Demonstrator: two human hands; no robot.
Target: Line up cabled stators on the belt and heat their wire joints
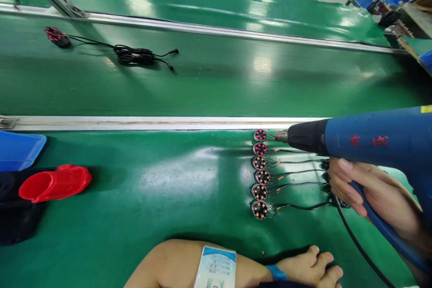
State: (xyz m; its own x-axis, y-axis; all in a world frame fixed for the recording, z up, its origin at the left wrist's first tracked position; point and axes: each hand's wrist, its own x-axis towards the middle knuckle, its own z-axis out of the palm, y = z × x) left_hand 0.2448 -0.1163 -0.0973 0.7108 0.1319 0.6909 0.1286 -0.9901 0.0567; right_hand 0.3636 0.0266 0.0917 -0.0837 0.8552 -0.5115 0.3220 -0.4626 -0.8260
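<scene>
My right hand [381, 189] is wrapped round the handle of a blue heat gun [371, 132] with a black front. Its metal nozzle [281, 136] points left, close to the thin wires of the farthest of several small round motor stators [259, 135]. The stators stand in a column; the far two have red windings, the nearer ones copper-coloured. Black cables [300, 184] run right from them, partly hidden behind the heat gun and my right hand. My left hand [313, 267], with a blue wristband [276, 272], rests on the green bench, fingers apart and holding nothing.
A red plastic holder [56, 183] and a blue bin [20, 149] are at the left. Beyond the metal rail [151, 123] lies another stator [57, 37] with a coiled black cable [135, 55]. A badge [216, 267] hangs over my left forearm.
</scene>
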